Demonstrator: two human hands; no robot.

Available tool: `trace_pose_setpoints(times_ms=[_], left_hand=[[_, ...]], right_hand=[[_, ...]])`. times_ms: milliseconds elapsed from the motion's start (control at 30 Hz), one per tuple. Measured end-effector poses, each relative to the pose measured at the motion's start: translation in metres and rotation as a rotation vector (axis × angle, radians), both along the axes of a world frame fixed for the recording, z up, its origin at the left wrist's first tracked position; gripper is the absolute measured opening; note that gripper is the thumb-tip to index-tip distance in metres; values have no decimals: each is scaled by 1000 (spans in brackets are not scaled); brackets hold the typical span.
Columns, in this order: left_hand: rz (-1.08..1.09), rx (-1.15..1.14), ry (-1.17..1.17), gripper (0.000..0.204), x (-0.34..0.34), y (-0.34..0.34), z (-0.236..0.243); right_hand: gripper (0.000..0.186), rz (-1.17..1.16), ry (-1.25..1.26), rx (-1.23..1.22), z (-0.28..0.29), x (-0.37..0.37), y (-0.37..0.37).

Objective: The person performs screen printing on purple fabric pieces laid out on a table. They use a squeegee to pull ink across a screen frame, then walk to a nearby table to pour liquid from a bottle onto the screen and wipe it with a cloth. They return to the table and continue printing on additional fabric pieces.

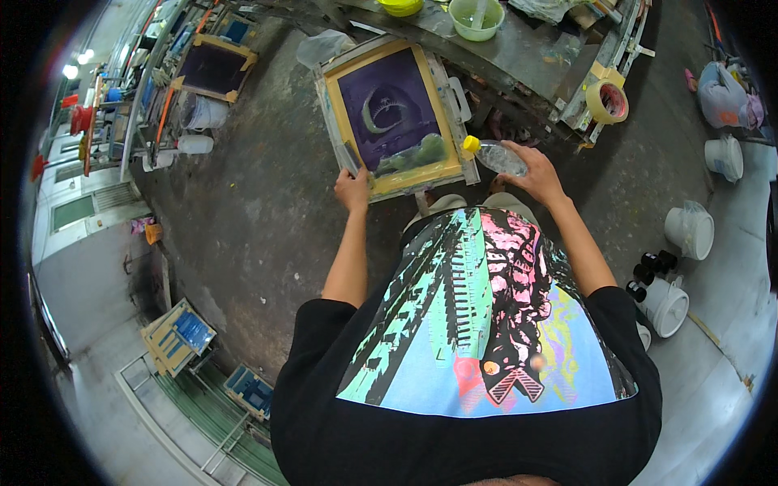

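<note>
A silk-screen frame (392,116) with dark purple mesh and yellow taped borders is tilted in front of me. Its lower left edge is gripped by my left hand (352,191), with the fingers closed. A narrow grey strip by those fingers may be a separate piece; I cannot tell. Beyond the frame's lower right corner, my right hand (532,172) is wrapped around a clear plastic bottle (500,159). The bottle lies tilted, its yellow cap pointing left toward the frame. A pale curved smear and a greenish patch (421,154) show on the mesh.
A worktable (535,69) stands ahead to the right, bearing a pale green bowl (462,31) and a tape roll (606,103). Another screen (212,68) is at the far left. White buckets (668,310) line the right wall. Framed screens (180,336) stand at lower left.
</note>
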State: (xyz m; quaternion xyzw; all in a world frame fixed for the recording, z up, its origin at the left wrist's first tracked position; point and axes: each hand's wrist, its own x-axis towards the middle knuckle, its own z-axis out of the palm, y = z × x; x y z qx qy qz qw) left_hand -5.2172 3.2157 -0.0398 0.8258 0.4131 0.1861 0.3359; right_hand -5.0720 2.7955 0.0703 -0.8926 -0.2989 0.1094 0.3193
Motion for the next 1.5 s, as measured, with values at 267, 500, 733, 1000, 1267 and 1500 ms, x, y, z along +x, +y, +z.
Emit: trace_pose_setpoints(times_ms=[267, 500, 733, 1000, 1267, 1500], left_hand=[[-62, -328, -203, 34, 72, -87, -14], [-224, -265, -65, 34, 49, -58, -10], [-35, -54, 24, 31, 0, 16, 3], [68, -126, -65, 32, 0, -5, -14], [10, -111, 75, 32, 26, -40, -19], [-36, -522, -259, 26, 101, -122, -3]], right_hand=[[76, 184, 21, -123, -11, 21, 30], [79, 346, -23, -461, -15, 45, 58], [66, 455, -202, -712, -28, 49, 97], [65, 411, -275, -632, -39, 40, 107], [68, 102, 69, 51, -20, 46, 55], [67, -171, -79, 415, 36, 85, 50]])
